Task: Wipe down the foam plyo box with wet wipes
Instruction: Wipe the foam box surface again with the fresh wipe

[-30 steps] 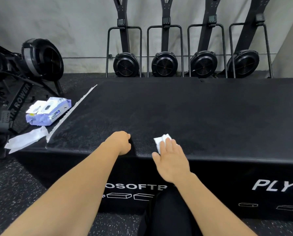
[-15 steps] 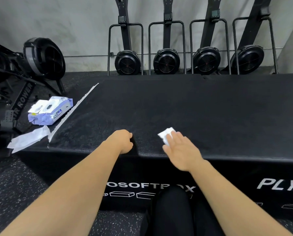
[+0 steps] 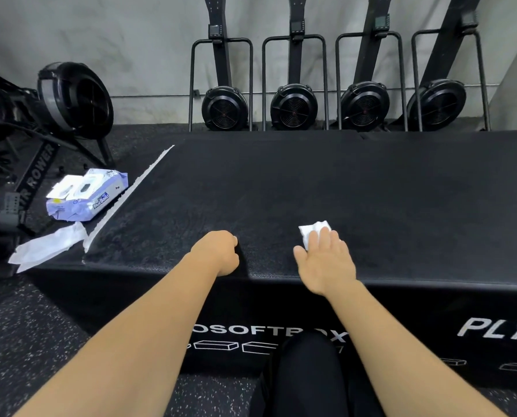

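A long black foam plyo box (image 3: 326,188) with white lettering on its front spans the view. My right hand (image 3: 326,261) lies flat near the front edge, straight fingers pressing a folded white wet wipe (image 3: 313,231) onto the top. My left hand (image 3: 219,251) sits curled in a fist on the box top a little to the left, holding nothing. A purple pack of wet wipes (image 3: 86,195) lies on the box's left end.
A used white wipe (image 3: 48,246) lies by the pack at the box's left corner. A white strip (image 3: 131,194) runs along the top's left seam. Several black fan machines (image 3: 293,106) stand against the wall behind; a rower (image 3: 70,97) sits at left. My knee (image 3: 308,374) is below.
My right hand has slid the wipe to the right and slightly away along the box top. My left fist has stayed where it was.
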Available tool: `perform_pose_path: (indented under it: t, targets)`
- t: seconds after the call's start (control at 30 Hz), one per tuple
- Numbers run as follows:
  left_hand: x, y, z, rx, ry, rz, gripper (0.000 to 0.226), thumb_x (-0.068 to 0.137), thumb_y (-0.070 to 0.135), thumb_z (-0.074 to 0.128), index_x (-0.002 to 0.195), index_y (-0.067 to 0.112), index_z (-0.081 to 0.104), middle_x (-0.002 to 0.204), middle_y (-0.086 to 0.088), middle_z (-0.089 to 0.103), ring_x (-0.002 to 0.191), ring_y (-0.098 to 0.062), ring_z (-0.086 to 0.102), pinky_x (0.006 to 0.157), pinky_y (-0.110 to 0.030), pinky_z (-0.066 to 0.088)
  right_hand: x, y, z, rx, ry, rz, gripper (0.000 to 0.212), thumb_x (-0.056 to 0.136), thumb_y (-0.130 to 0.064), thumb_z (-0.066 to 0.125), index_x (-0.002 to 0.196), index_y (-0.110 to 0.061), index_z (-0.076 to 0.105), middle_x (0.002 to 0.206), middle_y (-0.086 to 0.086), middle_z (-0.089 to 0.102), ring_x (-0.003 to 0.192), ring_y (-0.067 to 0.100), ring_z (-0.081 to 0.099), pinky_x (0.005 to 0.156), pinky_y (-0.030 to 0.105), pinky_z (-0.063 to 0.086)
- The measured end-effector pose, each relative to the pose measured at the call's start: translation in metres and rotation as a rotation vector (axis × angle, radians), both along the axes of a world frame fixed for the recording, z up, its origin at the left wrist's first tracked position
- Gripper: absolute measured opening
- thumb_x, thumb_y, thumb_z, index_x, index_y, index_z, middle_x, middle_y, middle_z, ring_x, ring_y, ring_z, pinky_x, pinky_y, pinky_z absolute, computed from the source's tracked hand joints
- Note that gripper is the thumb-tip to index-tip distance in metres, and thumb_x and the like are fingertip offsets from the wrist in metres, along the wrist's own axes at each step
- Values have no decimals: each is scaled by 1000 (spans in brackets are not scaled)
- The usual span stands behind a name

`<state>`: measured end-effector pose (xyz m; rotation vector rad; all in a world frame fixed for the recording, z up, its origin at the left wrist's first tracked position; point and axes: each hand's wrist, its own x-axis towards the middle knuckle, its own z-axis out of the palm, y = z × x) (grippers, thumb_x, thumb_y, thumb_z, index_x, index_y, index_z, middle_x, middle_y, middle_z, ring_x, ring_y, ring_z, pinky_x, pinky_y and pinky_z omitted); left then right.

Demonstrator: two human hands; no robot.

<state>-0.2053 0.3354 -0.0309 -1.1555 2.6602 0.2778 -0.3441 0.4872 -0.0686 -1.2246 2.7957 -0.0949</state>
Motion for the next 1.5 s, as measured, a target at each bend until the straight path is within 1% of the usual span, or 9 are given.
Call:
perform_pose_path:
  t: [0.3, 0.4, 0.5, 0.73, 1.03, 1.13, 1.27, 1.4, 1.5]
  targets:
    - [0, -5, 1, -19, -16, -29, 40, 97, 25, 47, 136, 15, 50, 138, -4, 50, 125, -22, 48, 100, -32, 45, 48, -54, -1, 20, -117, 349, 60, 105, -42, 13, 157, -14, 1, 164, 7, -11, 150, 24, -12, 122, 38, -3]
    - [0, -5, 1, -4, -23, -29, 45, 98, 25, 47, 142, 17, 44, 144, -5, 44, 130, -23, 44, 102, -34, 44, 27, -48, 1, 1, -43, 426, 52, 105, -39, 17, 151, -14, 19, 160, 7, 12, 144, 22, 13, 117, 37, 14]
    - [0, -6, -1, 22, -17, -24, 51, 100, 25, 45, 149, 20, 34, 151, -5, 37, 136, -24, 39, 106, -35, 41, -8, -30, 1, -59, 19, 374, 39, 103, -37, 22, 134, -17, 34, 143, 4, 30, 125, 21, 29, 107, 36, 25]
    - [-3, -4, 2, 24, -32, -12, 50, 99, 22, 45, 148, 18, 36, 151, -5, 37, 136, -25, 38, 106, -36, 41, -85, 13, 2, 14, 6, 129, 42, 103, -36, 20, 137, -16, 32, 149, 5, 26, 125, 22, 29, 105, 37, 26]
    - [-7, 2, 10, 64, -24, 62, 44, 94, 11, 48, 137, 12, 51, 136, -8, 53, 120, -27, 54, 97, -33, 48, -23, -35, 5, 16, -55, 92, 54, 102, -42, 20, 143, -9, 29, 150, 14, 24, 134, 30, 24, 113, 41, 21]
    - [-15, 0, 16, 84, -51, 71, 25, 90, 13, 50, 113, 13, 63, 116, -4, 61, 105, -25, 60, 83, -31, 51, 4, -52, 4, 22, -82, 217, 57, 103, -43, 19, 149, -10, 21, 157, 12, 14, 142, 30, 14, 117, 42, 15]
    - [-30, 1, 23, 7, 24, 102, 14, 86, 19, 54, 73, 16, 50, 80, 1, 55, 68, -16, 52, 58, -27, 40, 5, -62, 8, 22, -81, 361, 49, 104, -38, 22, 145, -12, 25, 155, 8, 16, 139, 25, 18, 115, 38, 18]
    - [-45, -2, 19, -12, 109, 70, 2, 86, 20, 54, 84, 20, 53, 96, 4, 59, 85, -18, 56, 70, -30, 42, -25, -56, 10, 31, -53, 377, 47, 104, -35, 21, 146, -14, 24, 154, 3, 17, 134, 21, 21, 113, 36, 20]
    - [-53, -13, 15, 47, 85, 21, 43, 91, 27, 53, 134, 22, 48, 137, 2, 50, 108, -17, 50, 86, -32, 48, -58, -41, 9, 26, -69, 303, 48, 103, -36, 20, 147, -16, 22, 155, 2, 16, 136, 21, 20, 115, 38, 19]
